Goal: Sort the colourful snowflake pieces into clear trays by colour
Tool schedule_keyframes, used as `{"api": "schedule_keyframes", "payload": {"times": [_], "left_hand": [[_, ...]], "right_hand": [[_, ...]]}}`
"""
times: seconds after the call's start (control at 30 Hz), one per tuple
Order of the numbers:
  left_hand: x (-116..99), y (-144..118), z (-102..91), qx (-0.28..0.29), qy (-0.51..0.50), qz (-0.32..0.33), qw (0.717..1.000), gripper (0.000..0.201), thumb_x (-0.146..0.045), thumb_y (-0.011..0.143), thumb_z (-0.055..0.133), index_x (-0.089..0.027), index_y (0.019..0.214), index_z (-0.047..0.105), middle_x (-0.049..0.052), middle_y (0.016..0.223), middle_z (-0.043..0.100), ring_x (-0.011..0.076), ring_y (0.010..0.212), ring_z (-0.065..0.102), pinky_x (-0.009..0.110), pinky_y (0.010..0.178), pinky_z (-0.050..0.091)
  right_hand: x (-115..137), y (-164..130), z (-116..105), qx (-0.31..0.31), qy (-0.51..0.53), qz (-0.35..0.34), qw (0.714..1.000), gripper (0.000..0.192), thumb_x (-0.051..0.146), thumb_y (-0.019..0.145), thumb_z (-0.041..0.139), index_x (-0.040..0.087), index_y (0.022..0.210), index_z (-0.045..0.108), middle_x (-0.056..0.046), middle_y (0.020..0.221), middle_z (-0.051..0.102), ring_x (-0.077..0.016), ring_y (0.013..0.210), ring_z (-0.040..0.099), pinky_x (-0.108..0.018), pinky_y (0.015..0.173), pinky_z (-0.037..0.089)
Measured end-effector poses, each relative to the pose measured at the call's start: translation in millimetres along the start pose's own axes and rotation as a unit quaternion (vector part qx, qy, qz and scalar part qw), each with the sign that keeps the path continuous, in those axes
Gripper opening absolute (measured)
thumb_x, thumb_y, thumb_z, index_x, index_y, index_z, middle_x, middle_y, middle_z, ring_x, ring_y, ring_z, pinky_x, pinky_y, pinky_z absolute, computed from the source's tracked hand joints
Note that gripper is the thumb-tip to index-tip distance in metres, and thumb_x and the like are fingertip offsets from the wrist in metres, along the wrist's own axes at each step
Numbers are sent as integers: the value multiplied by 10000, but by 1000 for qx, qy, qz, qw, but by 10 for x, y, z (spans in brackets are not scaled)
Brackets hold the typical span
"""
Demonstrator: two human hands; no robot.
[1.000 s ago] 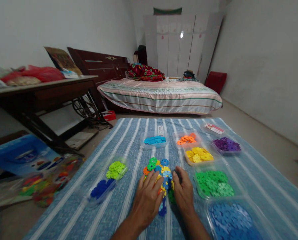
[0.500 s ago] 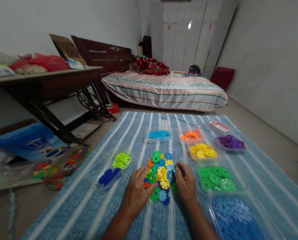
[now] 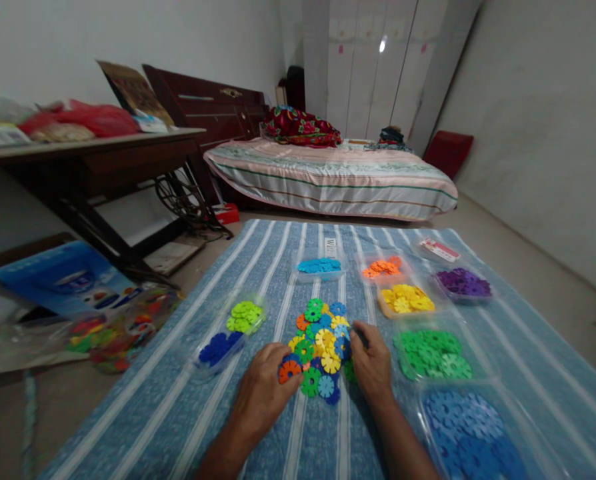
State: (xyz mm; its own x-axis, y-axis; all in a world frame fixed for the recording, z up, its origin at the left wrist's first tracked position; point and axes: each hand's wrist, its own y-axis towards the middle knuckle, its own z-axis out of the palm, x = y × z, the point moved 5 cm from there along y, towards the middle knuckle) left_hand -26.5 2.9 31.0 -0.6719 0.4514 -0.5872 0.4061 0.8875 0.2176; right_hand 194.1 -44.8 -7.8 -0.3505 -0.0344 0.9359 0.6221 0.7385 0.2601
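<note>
A mixed heap of notched plastic flower discs point(image 3: 325, 341) in several colours lies on the striped cloth between my hands. On the heap's left edge, my left hand point(image 3: 265, 387) has thumb and fingers closed around an orange disc point(image 3: 289, 372), with a dark blue disc showing just behind it. My right hand point(image 3: 373, 360) rests at the heap's right edge, fingers curled and thumb against the discs. Something dark shows between its thumb and forefinger, too hidden to name. A green disc point(image 3: 349, 371) lies partly under that hand.
Clear tubs hold sorted discs: light blue point(image 3: 319, 266), orange point(image 3: 382, 268), yellow point(image 3: 407, 299), purple point(image 3: 463, 283), green point(image 3: 433, 353) and blue point(image 3: 471, 433). Lime discs point(image 3: 245, 317) and navy discs point(image 3: 220, 348) share a left container. A bed point(image 3: 328, 177) stands beyond.
My left hand has drawn slightly left and toward me, with the orange disc shifting along between its fingers. My right hand has stayed nearly still. The view has tilted slightly.
</note>
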Motion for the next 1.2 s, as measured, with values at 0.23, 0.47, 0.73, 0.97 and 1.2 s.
{"api": "schedule_keyframes", "payload": {"times": [0.23,0.47,0.73,0.97,1.2], "left_hand": [[-48,7,-28,33,-18,-11,999,205,-233,732,598,-194,925,657,69,1006,673,226,946,648,345,843,538],[-72,18,-39,49,-41,-7,998,170,-230,758,553,-200,862,684,76,1018,689,230,975,656,349,877,531],[-87,36,-151,112,-81,-26,990,231,-228,724,503,-206,796,721,90,1115,692,238,1022,655,345,892,540],[27,126,-328,51,-64,-61,995,226,-320,707,551,-206,807,719,85,1030,722,248,957,669,312,794,556],[-243,548,-62,104,-206,-134,964,265,-374,664,630,-162,810,694,-1,602,649,164,566,609,237,522,473]], "right_hand": [[-27,3,14,0,-5,-12,1000,286,375,844,538,166,968,688,-86,974,678,-231,945,609,-376,880,470],[-30,5,22,7,-8,-24,1000,242,343,855,535,182,959,683,-70,962,674,-223,936,602,-365,868,464],[8,9,37,0,-4,-29,1000,227,334,854,531,184,937,679,-67,931,669,-223,919,596,-358,854,459],[23,19,64,6,-5,-33,999,191,300,854,524,197,919,671,-52,909,663,-217,906,585,-342,835,447],[29,23,93,10,-18,-45,999,177,263,860,508,203,903,669,-46,890,662,-211,888,580,-332,821,436]]}}
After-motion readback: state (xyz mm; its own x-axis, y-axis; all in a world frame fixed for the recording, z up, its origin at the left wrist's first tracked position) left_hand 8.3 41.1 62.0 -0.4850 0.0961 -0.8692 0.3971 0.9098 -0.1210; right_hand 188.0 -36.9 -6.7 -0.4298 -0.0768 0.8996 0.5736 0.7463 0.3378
